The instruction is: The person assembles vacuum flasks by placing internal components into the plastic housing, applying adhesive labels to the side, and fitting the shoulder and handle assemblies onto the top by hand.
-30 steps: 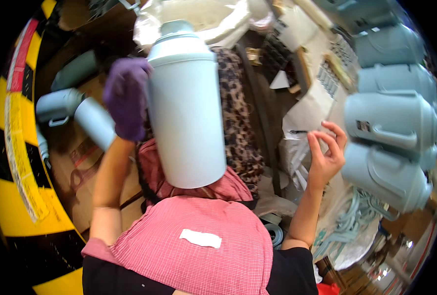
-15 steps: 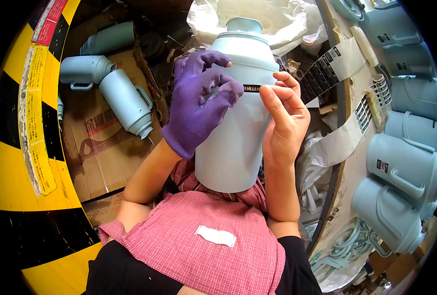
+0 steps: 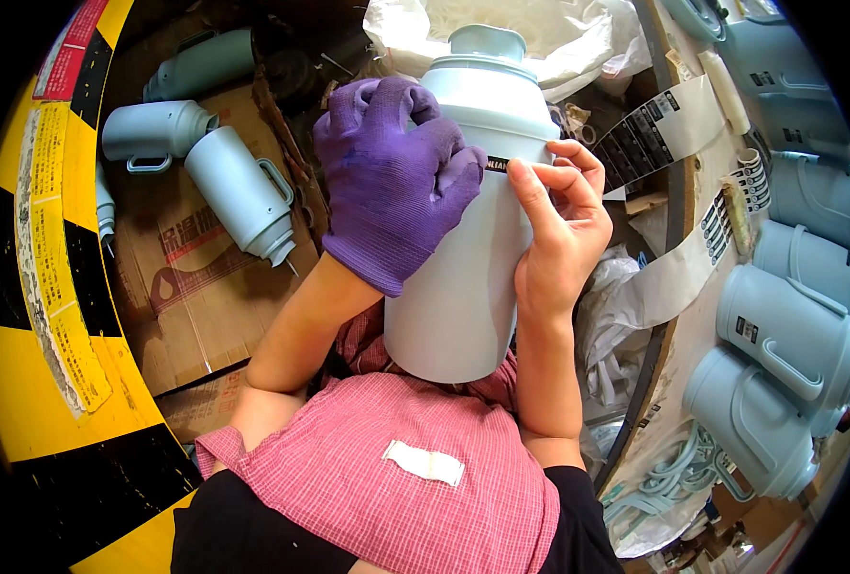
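A pale blue thermos flask [image 3: 454, 311] rests upright in my lap, leaning away from me, its rounded top at the far end. A small black label strip [image 3: 498, 165] lies across its upper body. My left hand [image 3: 392, 182], in a purple knitted glove, curls around the flask's left side, with thumb and finger pinched at the label's left end. My bare right hand [image 3: 561, 225] has its thumb at the label's right end, its fingers bent behind. The gloved fingertips are partly hidden.
Several blue flasks stand on the bench [image 3: 669, 383] at right, beside a sheet of labels [image 3: 650, 134] and loose pale blue straps [image 3: 674, 478]. More flasks [image 3: 239, 191] lie on cardboard [image 3: 181, 325] at left. A white plastic bag [image 3: 578, 48] is behind; a yellow-black striped edge [image 3: 71, 402] borders the left.
My left hand has turned over more, its back now facing up, and covers more of the label's left end. My right thumb stays at the label. The view has shifted slightly.
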`<state>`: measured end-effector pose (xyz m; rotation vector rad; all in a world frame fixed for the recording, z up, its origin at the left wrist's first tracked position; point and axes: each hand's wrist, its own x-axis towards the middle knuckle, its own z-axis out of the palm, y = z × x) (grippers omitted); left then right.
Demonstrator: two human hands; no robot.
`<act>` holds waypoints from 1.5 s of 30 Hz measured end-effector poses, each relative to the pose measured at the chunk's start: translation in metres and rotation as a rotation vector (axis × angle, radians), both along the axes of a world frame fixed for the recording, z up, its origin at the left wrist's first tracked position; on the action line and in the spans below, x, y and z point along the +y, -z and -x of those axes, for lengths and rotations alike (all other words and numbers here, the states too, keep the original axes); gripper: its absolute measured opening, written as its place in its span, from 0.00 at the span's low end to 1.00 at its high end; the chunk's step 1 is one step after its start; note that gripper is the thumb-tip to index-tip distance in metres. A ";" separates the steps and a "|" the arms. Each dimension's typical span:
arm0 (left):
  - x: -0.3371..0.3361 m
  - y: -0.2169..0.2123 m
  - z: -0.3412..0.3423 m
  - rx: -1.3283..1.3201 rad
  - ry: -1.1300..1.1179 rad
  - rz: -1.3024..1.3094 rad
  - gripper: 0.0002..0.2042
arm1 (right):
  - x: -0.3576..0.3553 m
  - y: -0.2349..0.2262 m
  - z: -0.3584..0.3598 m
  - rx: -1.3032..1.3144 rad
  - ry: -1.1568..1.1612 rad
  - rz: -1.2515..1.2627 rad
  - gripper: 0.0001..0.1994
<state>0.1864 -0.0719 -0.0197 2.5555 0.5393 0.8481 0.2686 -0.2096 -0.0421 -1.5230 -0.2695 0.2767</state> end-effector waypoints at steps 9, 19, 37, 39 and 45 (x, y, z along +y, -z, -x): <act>0.044 0.050 0.041 0.414 -0.015 0.162 0.17 | -0.009 0.008 -0.005 0.339 -0.074 -0.265 0.32; 0.044 0.065 0.010 -0.143 0.470 0.848 0.27 | -0.137 0.024 -0.010 0.295 -0.179 0.065 0.20; 0.202 0.001 -0.010 0.212 0.998 -0.014 0.15 | -0.501 0.189 0.483 0.629 -0.626 1.584 0.19; 0.194 0.002 0.030 0.158 0.990 -0.235 0.14 | -0.512 0.189 0.488 0.631 -0.680 1.552 0.19; 0.213 0.119 0.122 0.079 0.366 -0.001 0.22 | -0.472 0.072 0.350 0.630 -0.586 1.146 0.24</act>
